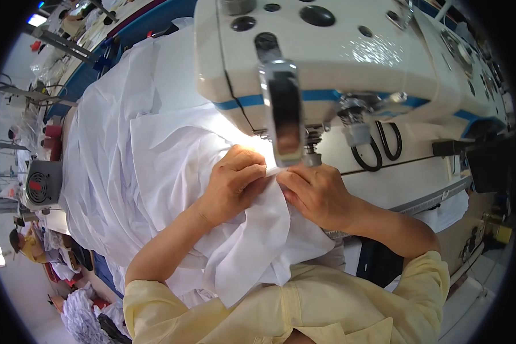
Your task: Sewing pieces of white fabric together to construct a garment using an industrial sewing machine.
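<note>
White fabric (163, 163) lies in loose folds over the bed of an industrial sewing machine (348, 51) and hangs down toward my lap. My left hand (236, 180) pinches an edge of the cloth between thumb and fingers, just left of the machine's needle area. Close beside it, my right hand (316, 193) grips the same edge, below the presser bar and the metal thread take-up guard (286, 112). A narrow strip of cloth spans the gap between both hands. The needle and presser foot are hidden behind the guard. A bright lamp lights the cloth under the machine head.
Two black cable loops (376, 146) hang at the right under the machine arm. A ruler strip (434, 195) runs along the table's front edge. At the left stand a grey motor-like box (43, 185) and red thread cones (51, 139). Another person (32, 245) sits farther left.
</note>
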The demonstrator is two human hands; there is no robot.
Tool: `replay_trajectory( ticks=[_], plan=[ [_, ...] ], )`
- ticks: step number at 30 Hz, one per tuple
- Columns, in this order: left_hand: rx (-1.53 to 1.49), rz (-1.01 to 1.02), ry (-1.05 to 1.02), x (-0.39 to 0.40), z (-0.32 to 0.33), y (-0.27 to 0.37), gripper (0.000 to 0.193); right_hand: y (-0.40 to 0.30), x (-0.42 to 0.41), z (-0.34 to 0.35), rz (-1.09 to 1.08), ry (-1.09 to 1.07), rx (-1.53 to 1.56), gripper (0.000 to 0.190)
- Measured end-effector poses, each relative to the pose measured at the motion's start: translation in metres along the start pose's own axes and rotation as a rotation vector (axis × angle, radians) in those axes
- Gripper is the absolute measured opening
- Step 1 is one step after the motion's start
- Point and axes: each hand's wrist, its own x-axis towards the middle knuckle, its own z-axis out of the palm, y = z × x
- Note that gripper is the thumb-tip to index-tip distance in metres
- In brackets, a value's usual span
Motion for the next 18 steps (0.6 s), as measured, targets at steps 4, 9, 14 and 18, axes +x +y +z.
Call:
replay_trajectory(
  ticks=[4, 9, 14, 18],
  plan=[
    [-0.08, -0.07, 0.009, 0.0, -0.004, 0.002, 0.019, 0.012, 0.008, 0.0, -0.064, -0.01, -0.014, 0.023],
    [-0.134, -0.154, 0.001, 0.0, -0.01, 0.006, 0.021, 0.023, 0.015, 0.005, -0.036, -0.039, 0.075, 0.023],
    [-0.081, -0.105, -0.001, -0.001, -0.009, 0.008, 0.019, 0.029, 0.009, 0.008, -0.12, 0.117, -0.023, 0.018],
    [-0.489, -0.565, 0.021, -0.009, -0.012, 0.008, 0.021, 0.034, 0.007, 0.015, -0.11, -0.014, -0.019, 0.017]
  ],
)
